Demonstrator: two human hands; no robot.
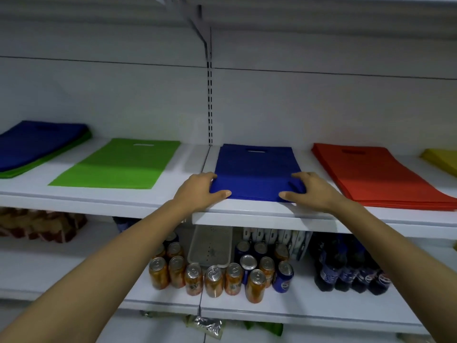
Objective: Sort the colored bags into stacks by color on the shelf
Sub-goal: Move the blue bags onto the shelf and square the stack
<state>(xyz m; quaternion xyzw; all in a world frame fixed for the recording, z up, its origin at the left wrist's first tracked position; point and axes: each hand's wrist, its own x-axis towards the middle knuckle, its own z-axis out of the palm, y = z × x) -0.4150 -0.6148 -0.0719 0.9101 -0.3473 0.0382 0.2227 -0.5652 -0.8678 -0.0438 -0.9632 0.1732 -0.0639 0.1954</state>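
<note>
A stack of blue bags (257,169) lies flat in the middle of the white shelf (247,214). My left hand (197,191) holds its near left corner, thumb along the front edge. My right hand (311,191) holds the near right corner the same way. A single green bag (118,164) lies to the left. At the far left sits a mixed pile (37,144), blue bags on top of green ones. A red stack (380,177) lies to the right, and a yellow stack (442,159) shows at the right edge.
The lower shelf carries several orange and blue drink cans (222,276), dark soda bottles (351,271), a grey plastic tray (210,246) and packaged goods (39,224) at the left. A slotted upright (209,95) divides the back panel.
</note>
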